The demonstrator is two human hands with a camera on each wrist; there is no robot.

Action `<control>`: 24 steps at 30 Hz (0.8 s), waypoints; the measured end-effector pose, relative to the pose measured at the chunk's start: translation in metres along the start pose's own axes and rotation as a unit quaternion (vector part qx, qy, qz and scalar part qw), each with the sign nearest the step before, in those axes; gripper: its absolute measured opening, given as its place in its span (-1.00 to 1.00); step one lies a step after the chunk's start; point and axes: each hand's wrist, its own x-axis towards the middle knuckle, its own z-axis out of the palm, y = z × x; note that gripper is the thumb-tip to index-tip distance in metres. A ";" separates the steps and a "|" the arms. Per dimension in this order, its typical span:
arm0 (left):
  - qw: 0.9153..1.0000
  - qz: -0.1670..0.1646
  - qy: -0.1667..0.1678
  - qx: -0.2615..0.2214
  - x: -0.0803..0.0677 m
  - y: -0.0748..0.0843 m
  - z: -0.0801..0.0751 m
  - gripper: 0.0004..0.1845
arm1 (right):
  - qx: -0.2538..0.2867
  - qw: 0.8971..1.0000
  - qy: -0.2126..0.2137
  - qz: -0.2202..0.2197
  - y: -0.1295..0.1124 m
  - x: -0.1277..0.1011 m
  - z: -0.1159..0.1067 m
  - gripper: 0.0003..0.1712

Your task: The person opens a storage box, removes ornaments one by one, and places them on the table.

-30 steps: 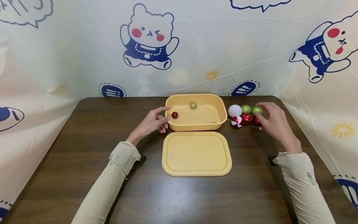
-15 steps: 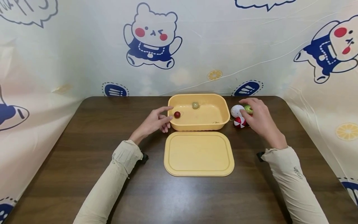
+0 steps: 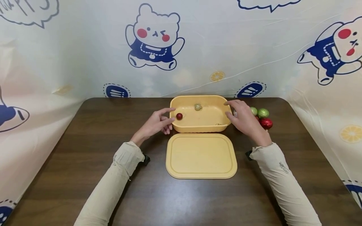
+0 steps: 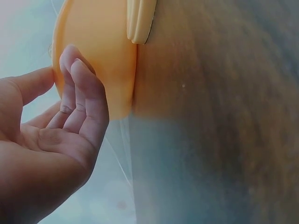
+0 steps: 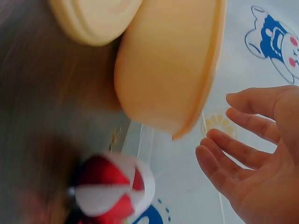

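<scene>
A dark brown wooden table point(image 3: 85, 163) fills the lower view, backed by a white cloth point(image 3: 226, 47) printed with cartoon bears. At the table's middle sits an open yellow plastic box point(image 3: 201, 126), and its flat yellow lid point(image 3: 201, 155) lies just in front of it, close but apart.

The person's left hand point(image 3: 156, 123) rests against the box's left end, fingers straight and relaxed, touching the outer wall and holding nothing. The right hand point(image 3: 244, 121) hovers beside the box's right end, fingers spread and loose, palm empty, as the right wrist view confirms.

Inside the box lie a small dark red bauble point(image 3: 179, 116) near the left wall and a small gold glitter bauble point(image 3: 198, 107) toward the back. To the right of the box, partly hidden behind the right hand, is a cluster of ornaments: two green glitter baubles point(image 3: 263, 112), a shiny red bauble point(image 3: 266, 123), and a red-and-white striped bauble point(image 5: 112, 191), seen only from the right wrist.

To handle this step well, the left hand would best keep the box steady while the right takes one ornament cleanly, without scattering its neighbours.
</scene>
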 end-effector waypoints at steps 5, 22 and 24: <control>1.000 0.003 -0.002 -0.002 0.001 0.000 0.001 -0.40 | 0.014 1.000 -0.014 -0.007 -0.010 0.006 0.010 -0.60; 1.000 0.007 -0.001 -0.007 0.002 -0.003 -0.001 -0.41 | 0.050 0.995 -0.050 -0.066 -0.040 0.036 0.046 -0.60; 1.000 0.008 -0.004 -0.007 0.002 -0.003 -0.001 -0.41 | 0.053 0.995 -0.056 -0.070 -0.044 0.039 0.051 -0.60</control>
